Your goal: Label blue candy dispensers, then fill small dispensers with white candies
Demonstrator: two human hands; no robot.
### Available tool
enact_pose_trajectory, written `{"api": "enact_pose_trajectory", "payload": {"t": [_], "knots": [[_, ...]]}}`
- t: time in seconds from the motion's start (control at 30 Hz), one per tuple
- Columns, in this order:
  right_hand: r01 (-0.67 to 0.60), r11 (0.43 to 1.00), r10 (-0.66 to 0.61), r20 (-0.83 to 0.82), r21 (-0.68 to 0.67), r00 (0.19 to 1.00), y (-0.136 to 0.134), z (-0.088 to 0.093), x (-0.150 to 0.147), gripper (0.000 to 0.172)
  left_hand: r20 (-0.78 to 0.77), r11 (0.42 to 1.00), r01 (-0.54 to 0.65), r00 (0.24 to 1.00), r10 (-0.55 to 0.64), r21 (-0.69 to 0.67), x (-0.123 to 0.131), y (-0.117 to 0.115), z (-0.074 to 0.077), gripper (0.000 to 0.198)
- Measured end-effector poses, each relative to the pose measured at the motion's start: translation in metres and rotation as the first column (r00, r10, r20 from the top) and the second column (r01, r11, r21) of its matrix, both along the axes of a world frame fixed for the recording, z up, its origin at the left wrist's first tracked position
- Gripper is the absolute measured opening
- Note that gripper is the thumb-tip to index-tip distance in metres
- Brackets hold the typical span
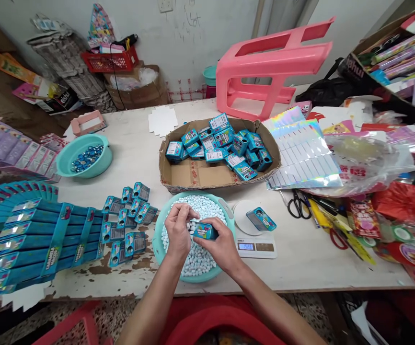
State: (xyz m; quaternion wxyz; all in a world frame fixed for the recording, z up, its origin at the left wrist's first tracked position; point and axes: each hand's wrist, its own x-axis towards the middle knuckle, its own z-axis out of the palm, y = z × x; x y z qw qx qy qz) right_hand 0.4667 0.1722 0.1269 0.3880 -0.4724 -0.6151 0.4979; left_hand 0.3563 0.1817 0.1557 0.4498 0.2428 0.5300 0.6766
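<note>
My right hand [222, 243] is closed round a small blue candy box [204, 231] printed with lettering, held over a teal basin [158, 250]. White candies [197, 267] fill the basin. Beside the box's left end, my left hand [178, 227] is closed with fingertips pinched together; what lies in the pinch is too small to make out. On the right, another blue box [261, 219] rests on the round plate of a white digital scale [270, 254] whose display is lit. Left of the basin stand several similar small boxes [135, 243].
Behind the basin, a cardboard tray [178, 178] holds many blue boxes. Flat blue cartons [24, 239] are stacked at left, near a teal bowl [101, 165] of blue wrapped pieces. A pink stool [250, 67] lies at the back. Scissors [298, 205] and holographic sheets [301, 158] are at right.
</note>
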Motion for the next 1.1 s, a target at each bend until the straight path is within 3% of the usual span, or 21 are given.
{"api": "enact_pose_trajectory", "payload": {"t": [0.23, 0.3, 0.37, 0.4, 0.47, 0.57, 0.67, 0.77, 0.83, 0.9, 1.0, 1.07, 1.1], "knots": [[0.016, 0.999, -0.017, -0.034, -0.039, 0.999, 0.002, -0.001, 0.007, 0.032, 0.059, 0.999, 0.039, 0.997, -0.041, 0.036, -0.013, 0.005, 0.001, 0.021], [0.004, 0.999, -0.007, -0.053, -0.053, 0.999, 0.001, 0.002, 0.019, 0.033, -0.033, 0.999, -0.007, 0.999, 0.008, 0.039, -0.024, 0.013, -0.014, 0.025], [0.006, 0.998, -0.01, -0.066, -0.059, 0.998, -0.001, 0.005, 0.031, 0.034, -0.26, 0.999, 0.001, 0.966, -0.011, -0.04, -0.034, 0.023, -0.042, 0.026], [0.018, 0.998, -0.022, -0.066, -0.061, 0.998, -0.002, 0.006, 0.037, 0.034, -0.408, 0.994, 0.031, 0.91, -0.072, -0.104, -0.036, 0.029, -0.06, 0.025], [0.042, 0.997, -0.046, -0.06, -0.066, 0.997, -0.004, 0.005, 0.045, 0.035, -0.667, 0.969, 0.117, 0.706, -0.236, -0.22, -0.036, 0.038, -0.095, 0.021], [0.066, 0.996, -0.07, -0.071, -0.059, 0.995, -0.005, 0.002, 0.051, 0.038, -0.83, 0.91, 0.228, 0.377, -0.411, -0.347, -0.024, 0.04, -0.131, 0.026], [0.138, 0.989, -0.141, -0.065, -0.045, 0.988, -0.004, -0.004, 0.053, 0.036, -0.841, 0.858, 0.228, 0.195, -0.504, -0.461, -0.013, 0.027, -0.141, 0.029], [0.171, 0.985, -0.172, -0.043, -0.037, 0.984, -0.004, -0.009, 0.053, 0.036, -0.821, 0.821, 0.224, 0.123, -0.558, -0.525, -0.013, 0.011, -0.138, 0.023], [0.172, 0.985, -0.173, -0.033, -0.03, 0.984, -0.005, -0.011, 0.053, 0.036, -0.808, 0.82, 0.204, 0.158, -0.567, -0.535, -0.018, 0.003, -0.137, 0.022], [0.176, 0.984, -0.177, -0.015, -0.028, 0.984, -0.006, -0.012, 0.054, 0.035, -0.803, 0.853, 0.163, 0.289, -0.521, -0.495, -0.023, -0.002, -0.138, 0.021], [0.152, 0.988, -0.151, 0.02, -0.013, 0.988, -0.01, -0.012, 0.057, 0.036, -0.662, 0.902, 0.088, 0.649, -0.374, -0.423, -0.025, -0.004, -0.132, 0.023], [0.123, 0.992, -0.124, 0.058, 0.023, 0.991, -0.012, -0.012, 0.057, 0.036, -0.396, 0.903, 0.045, 0.889, -0.231, -0.427, -0.022, -0.006, -0.118, 0.029], [0.109, 0.993, -0.113, 0.085, 0.05, 0.99, -0.013, -0.012, 0.057, 0.035, -0.235, 0.904, 0.047, 0.959, -0.161, -0.425, -0.02, -0.007, -0.108, 0.032]]}}
